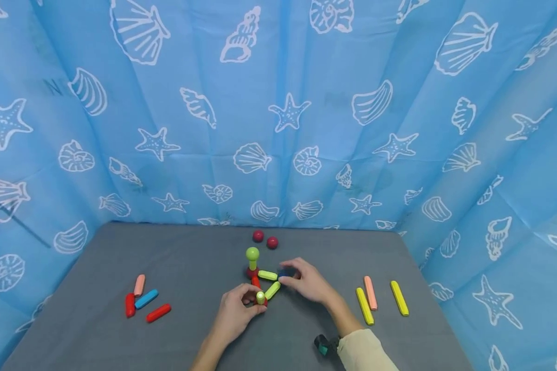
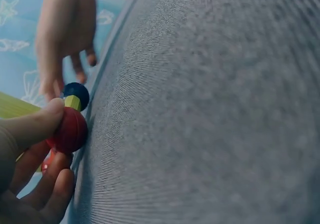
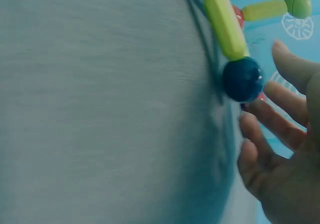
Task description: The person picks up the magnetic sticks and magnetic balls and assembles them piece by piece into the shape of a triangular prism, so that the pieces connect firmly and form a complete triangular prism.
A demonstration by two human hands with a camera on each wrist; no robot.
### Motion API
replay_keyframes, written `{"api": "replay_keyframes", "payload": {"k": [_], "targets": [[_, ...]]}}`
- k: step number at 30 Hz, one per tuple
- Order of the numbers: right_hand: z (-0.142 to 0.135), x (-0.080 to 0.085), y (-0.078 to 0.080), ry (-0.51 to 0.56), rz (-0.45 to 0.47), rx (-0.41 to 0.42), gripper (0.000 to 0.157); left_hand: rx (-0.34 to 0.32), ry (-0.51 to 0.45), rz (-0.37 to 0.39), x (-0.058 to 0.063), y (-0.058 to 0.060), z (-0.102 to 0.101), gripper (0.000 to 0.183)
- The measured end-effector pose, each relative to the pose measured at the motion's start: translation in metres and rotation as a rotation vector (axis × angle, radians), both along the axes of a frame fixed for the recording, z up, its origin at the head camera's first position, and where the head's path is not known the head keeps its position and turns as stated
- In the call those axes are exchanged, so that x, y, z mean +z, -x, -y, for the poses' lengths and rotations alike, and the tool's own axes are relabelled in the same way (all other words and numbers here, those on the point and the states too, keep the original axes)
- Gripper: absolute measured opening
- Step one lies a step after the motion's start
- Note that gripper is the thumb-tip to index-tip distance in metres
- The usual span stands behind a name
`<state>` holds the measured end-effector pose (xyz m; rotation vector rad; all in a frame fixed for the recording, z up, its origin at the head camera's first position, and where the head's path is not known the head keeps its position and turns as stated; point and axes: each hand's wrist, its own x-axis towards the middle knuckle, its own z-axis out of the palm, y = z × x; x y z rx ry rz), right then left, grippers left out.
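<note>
A small ball-and-rod frame stands mid-table, its flat triangle made of a red rod and two yellow-green rods. My left hand pinches the near red ball, from which another yellow-green rod points up. The blue ball joins the yellow-green rods at the right corner. Beside it is my right hand, fingers spread and loosely bent; whether a fingertip touches the ball, I cannot tell. At the far corner, a green ball tops an upright rod set on a red ball.
Two loose red balls lie behind the frame. Red, pink and blue rods are on the left; yellow rods and a pink rod on the right. A shell-patterned blue curtain borders the grey table.
</note>
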<state>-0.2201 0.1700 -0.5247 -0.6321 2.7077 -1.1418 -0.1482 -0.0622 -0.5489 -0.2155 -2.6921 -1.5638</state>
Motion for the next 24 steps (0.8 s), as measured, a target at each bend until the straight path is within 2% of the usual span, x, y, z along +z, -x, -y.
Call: {"api": "replay_keyframes", "payload": {"k": [2, 6, 9, 11, 15, 18, 21, 24], "targets": [[0.008, 0.006, 0.013, 0.020, 0.008, -0.010, 0.046, 0.018, -0.024, 0.013, -0.001, 0.000, 0.000, 0.033], [0.030, 0.013, 0.038, -0.001, -0.075, 0.002, 0.052, 0.042, -0.042, 0.046, -0.001, 0.002, 0.000, 0.032], [0.041, 0.011, 0.051, -0.036, -0.122, -0.016, 0.051, 0.031, -0.038, 0.055, -0.002, 0.003, -0.001, 0.032], [0.045, 0.008, 0.055, -0.057, -0.152, -0.056, 0.046, 0.018, -0.030, 0.060, -0.002, 0.004, -0.002, 0.032], [0.044, -0.003, 0.059, -0.130, -0.193, -0.160, 0.035, -0.014, -0.022, 0.069, -0.002, 0.006, -0.004, 0.032], [0.039, -0.006, 0.055, -0.176, -0.176, -0.219, 0.032, -0.021, -0.033, 0.095, -0.002, 0.007, -0.003, 0.033], [0.031, -0.004, 0.048, -0.146, -0.163, -0.241, 0.032, -0.013, -0.049, 0.119, -0.001, 0.008, 0.000, 0.033], [0.022, 0.004, 0.036, -0.052, -0.173, -0.245, 0.033, 0.000, -0.044, 0.131, 0.000, 0.008, 0.002, 0.034]]}}
